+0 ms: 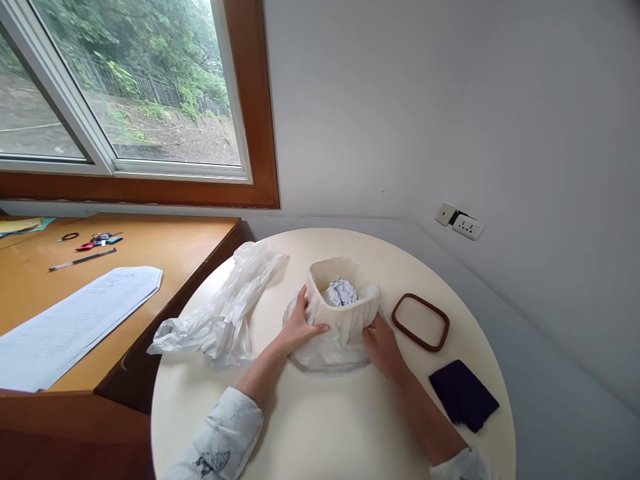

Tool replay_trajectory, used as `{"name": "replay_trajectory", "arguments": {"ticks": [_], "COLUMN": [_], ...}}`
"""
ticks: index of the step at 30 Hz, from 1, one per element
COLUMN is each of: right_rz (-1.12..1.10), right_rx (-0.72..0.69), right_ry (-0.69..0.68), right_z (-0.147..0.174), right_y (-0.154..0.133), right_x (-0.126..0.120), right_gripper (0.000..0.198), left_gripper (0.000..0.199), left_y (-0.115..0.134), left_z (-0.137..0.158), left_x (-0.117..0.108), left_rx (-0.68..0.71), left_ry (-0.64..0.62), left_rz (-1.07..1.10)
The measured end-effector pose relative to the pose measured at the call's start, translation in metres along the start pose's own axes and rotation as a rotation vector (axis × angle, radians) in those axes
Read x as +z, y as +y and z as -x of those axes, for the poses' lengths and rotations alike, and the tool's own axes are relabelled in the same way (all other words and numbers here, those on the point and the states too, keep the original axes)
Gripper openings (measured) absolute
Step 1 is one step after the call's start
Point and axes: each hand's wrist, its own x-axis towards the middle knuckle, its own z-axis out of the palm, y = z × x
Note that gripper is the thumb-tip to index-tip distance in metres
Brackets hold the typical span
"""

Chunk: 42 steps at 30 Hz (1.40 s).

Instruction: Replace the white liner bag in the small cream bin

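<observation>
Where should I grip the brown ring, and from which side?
I'd pinch the near long side of the brown ring from above, with the right hand, the closer one, once it is off the bin liner. The ring lies flat, and its open middle leaves room for a thumb inside that thin edge.

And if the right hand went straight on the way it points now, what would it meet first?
The right hand would likely first meet the translucent white plastic bag around the cream, rounded-corner container; it seems to touch this bag. The container's wall is probably behind it, but depth is unclear.
</observation>
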Motion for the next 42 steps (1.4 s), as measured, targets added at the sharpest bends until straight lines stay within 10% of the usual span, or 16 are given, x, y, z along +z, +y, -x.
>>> {"name": "replay_trajectory", "arguments": {"ticks": [15, 21, 31, 42], "right_rz": [0.082, 0.218, 0.617, 0.578], "right_rx": [-0.056, -0.130, 0.176, 0.240], "right_ry": [-0.160, -0.069, -0.086, -0.178], "right_z": [0.019, 0.013, 0.024, 0.015], "right_y": [-0.020, -0.011, 0.074, 0.046], "right_x": [0.005, -0.044, -0.115, -0.121], "right_gripper": [0.035, 0.038, 0.037, 0.026], "left_gripper": [0.107, 0.073, 0.045, 0.115], "left_y": [0.055, 0.095, 0.087, 0.058], "left_z": [0.013, 0.016, 0.007, 0.014], "left_x": [-0.026, -0.025, -0.020, -0.008], "left_rx": [0.084, 0.157, 0.147, 0.104], "left_ry": [0.087, -0.003, -0.005, 0.054], "left_rz": [-0.072, -0.323, -0.423, -0.122]}}
